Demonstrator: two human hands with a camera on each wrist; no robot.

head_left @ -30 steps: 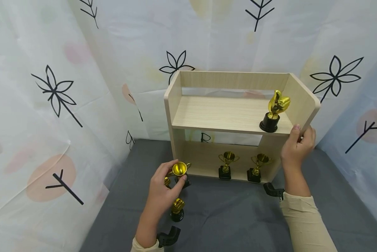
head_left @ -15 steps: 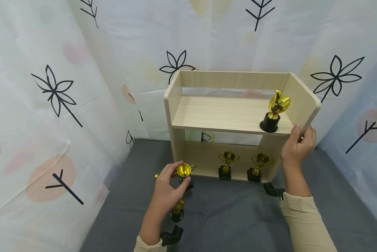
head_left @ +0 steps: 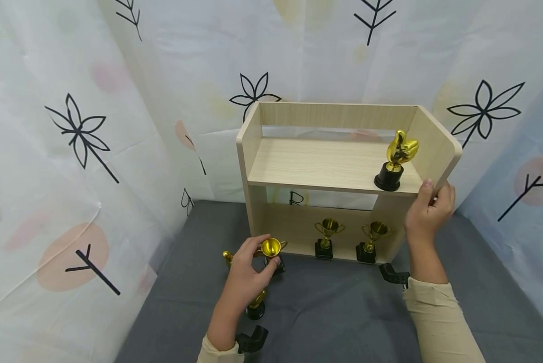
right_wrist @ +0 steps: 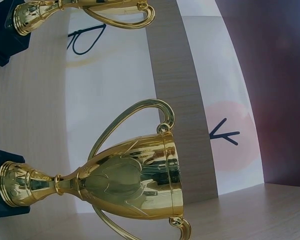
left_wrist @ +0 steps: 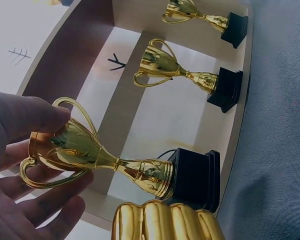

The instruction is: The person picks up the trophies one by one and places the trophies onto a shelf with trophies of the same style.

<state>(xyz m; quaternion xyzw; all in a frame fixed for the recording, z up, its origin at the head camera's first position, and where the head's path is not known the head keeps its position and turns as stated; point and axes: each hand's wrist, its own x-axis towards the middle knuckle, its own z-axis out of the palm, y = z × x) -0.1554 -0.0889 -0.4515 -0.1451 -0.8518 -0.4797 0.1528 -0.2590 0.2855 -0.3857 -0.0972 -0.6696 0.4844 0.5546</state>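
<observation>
Left hand point(head_left: 246, 277) pinches trophy cup point(head_left: 271, 247), shifted rightward: gap narrows to standing cup point(head_left: 329, 230) right of fingertips; right hand point(head_left: 427, 210) grips shelf point(head_left: 317, 160).

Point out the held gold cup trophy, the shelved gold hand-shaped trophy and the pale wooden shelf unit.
Held gold cup trophy point(left_wrist: 81, 151): left wrist view, on its bowl.
Gold hand-shaped trophy point(head_left: 395, 156): head view, on its gold figure.
Pale wooden shelf unit point(head_left: 314, 160): head view, on upper board.

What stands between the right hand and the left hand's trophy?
In the head view, two gold cup trophies stand between them, on the lower shelf.
</observation>
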